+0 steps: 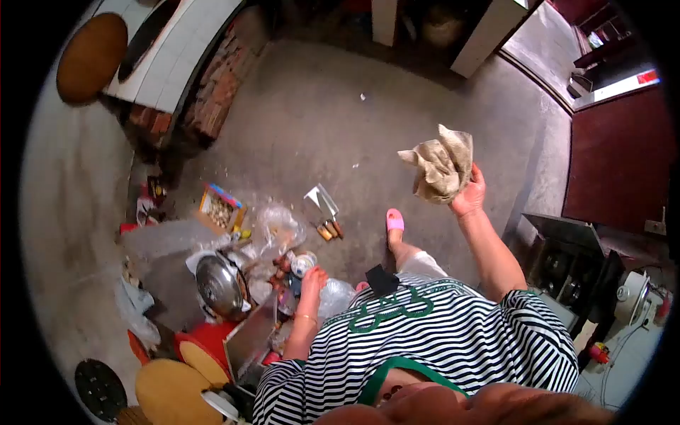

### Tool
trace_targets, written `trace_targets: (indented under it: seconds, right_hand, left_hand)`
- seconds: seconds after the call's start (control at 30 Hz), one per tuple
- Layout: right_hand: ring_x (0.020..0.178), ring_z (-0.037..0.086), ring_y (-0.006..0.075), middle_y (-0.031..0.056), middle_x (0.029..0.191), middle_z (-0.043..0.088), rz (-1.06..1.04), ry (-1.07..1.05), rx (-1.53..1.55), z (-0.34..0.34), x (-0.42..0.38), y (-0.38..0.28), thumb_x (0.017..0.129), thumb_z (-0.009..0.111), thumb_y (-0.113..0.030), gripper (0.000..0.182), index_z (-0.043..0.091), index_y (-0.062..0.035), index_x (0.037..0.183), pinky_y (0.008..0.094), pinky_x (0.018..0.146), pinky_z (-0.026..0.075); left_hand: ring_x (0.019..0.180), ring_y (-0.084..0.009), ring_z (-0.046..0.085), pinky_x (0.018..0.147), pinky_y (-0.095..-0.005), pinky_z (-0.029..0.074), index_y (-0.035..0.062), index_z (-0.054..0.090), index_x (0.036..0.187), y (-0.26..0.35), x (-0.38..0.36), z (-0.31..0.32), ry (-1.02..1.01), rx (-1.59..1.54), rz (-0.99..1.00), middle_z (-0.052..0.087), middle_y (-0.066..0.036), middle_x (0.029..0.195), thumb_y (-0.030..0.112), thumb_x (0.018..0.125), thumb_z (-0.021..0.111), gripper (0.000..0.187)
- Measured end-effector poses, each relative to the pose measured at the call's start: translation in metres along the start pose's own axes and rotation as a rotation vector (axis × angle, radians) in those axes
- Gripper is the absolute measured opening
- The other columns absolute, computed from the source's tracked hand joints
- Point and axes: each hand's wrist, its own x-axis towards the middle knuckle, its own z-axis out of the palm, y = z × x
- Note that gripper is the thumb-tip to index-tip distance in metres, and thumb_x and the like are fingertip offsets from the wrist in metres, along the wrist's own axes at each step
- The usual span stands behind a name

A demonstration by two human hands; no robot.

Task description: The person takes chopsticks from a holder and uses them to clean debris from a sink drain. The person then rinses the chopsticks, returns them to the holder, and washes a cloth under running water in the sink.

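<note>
My right hand [470, 195] is raised out over the floor and closed round the lower edge of a crumpled beige cloth [440, 166]. My left hand [314, 279] reaches down into a cluster of small goods, its fingers curled beside a white round container [304, 264]. What sits between those fingers is hidden. Clear plastic bags [280, 225] lie just beyond it, and a lidded metal pot [221, 285] stands to its left. Ahead of the left hand are broad metal blades [323, 201] with brown handles.
An open box [221, 211] of small pale pieces sits beyond the pot. A yellow round stool top [173, 393] is at lower left. A tiled counter [159, 78] over bricks stands at upper left. On the right are a dark red door [618, 159] and a white appliance [632, 292].
</note>
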Motion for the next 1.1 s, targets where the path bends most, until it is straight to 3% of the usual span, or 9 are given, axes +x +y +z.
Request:
trace_targets:
  seconds: [0.07,0.1,0.2,0.33,0.47,0.6,0.77,0.97,1.1]
  right_hand:
    - [0.119,0.043,0.0364,0.0175,0.129,0.047,-0.001,-0.056,0.039,0.015,0.028,0.012,0.086,0.046,-0.04,0.054,0.047,-0.0024,0.125,0.0503,0.103,0.031]
    - [0.12,0.043,0.0366,0.0174,0.13,0.047,-0.024,-0.002,0.013,-0.013,-0.039,-0.027,0.086,0.046,-0.041,0.055,0.047,-0.0024,0.125,0.0503,0.104,0.03]
    - [0.122,0.04,0.0372,0.0173,0.131,0.046,0.053,-0.139,0.07,0.002,-0.009,-0.014,0.085,0.046,-0.048,0.062,0.046,-0.0025,0.127,0.0507,0.105,0.028]
    - [0.126,0.036,0.0373,0.017,0.136,0.04,0.1,-0.253,0.083,0.011,-0.007,0.004,0.085,0.04,-0.058,0.073,0.038,-0.0038,0.134,0.0509,0.106,0.024]
    - [0.117,0.047,0.0328,0.0144,0.126,0.051,-0.051,-0.294,0.018,0.015,-0.008,-0.011,0.089,0.047,-0.037,0.05,0.046,-0.0033,0.126,0.0487,0.104,0.031]
    - [0.115,0.049,0.0328,0.0142,0.125,0.052,-0.058,-0.305,-0.09,0.008,-0.004,-0.019,0.092,0.044,-0.033,0.045,0.046,-0.0047,0.126,0.0486,0.102,0.034]
    - [0.116,0.048,0.0328,0.0138,0.127,0.05,-0.07,-0.296,-0.105,0.015,-0.008,-0.028,0.092,0.043,-0.031,0.045,0.044,-0.005,0.129,0.0496,0.102,0.034]
    - [0.117,0.047,0.0297,0.0118,0.128,0.05,-0.214,-0.247,-0.088,0.004,0.013,-0.077,0.091,0.046,-0.024,0.043,0.042,-0.0053,0.129,0.0485,0.103,0.032]
    - [0.114,0.05,0.0262,0.0089,0.124,0.052,-0.299,-0.14,-0.091,0.0,0.083,-0.14,0.09,0.046,-0.016,0.039,0.043,-0.0109,0.129,0.047,0.099,0.036]
  left_hand:
    - [0.085,-0.0177,0.061,0.07,-0.0277,0.047,0.0053,0.049,0.119,0.081,0.004,0.057,0.025,0.093,0.129,0.061,-0.009,0.1,0.022,0.089,0.052,0.034]
    - [0.09,-0.0184,0.06,0.074,-0.0286,0.047,0.0055,0.048,0.121,0.043,-0.032,0.123,-0.132,0.089,0.101,0.059,-0.01,0.105,0.022,0.09,0.05,0.035]
    - [0.108,-0.021,0.053,0.089,-0.0334,0.043,0.0054,0.044,0.127,0.119,-0.013,0.195,-0.423,0.105,0.268,0.053,-0.012,0.121,0.024,0.092,0.046,0.04]
    - [0.118,-0.0212,0.045,0.095,-0.037,0.039,0.006,0.041,0.13,0.16,-0.019,0.284,-0.7,-0.138,0.247,0.048,-0.009,0.128,0.027,0.092,0.044,0.043]
    - [0.115,-0.0203,0.048,0.094,-0.0367,0.04,0.0071,0.043,0.128,0.177,-0.034,0.341,-0.908,-0.309,0.175,0.05,-0.006,0.126,0.025,0.092,0.043,0.039]
    - [0.107,-0.0181,0.053,0.09,-0.0357,0.043,0.0076,0.046,0.123,0.186,-0.021,0.338,-0.986,-0.127,0.337,0.054,-0.005,0.118,0.022,0.092,0.044,0.035]
    - [0.108,-0.0207,0.054,0.092,-0.0385,0.044,0.0081,0.047,0.123,0.2,-0.012,0.354,-0.96,-0.106,0.048,0.056,-0.006,0.118,0.02,0.086,0.052,0.039]
    - [0.106,-0.0187,0.055,0.092,-0.0346,0.044,0.0067,0.051,0.119,0.232,0.01,0.396,-0.948,-0.148,0.083,0.057,-0.005,0.115,0.015,0.087,0.051,0.034]
    - [0.114,-0.0255,0.05,0.1,-0.0423,0.037,0.0049,0.046,0.124,0.291,0.062,0.455,-0.934,-0.268,0.144,0.054,-0.009,0.122,0.019,0.088,0.048,0.039]
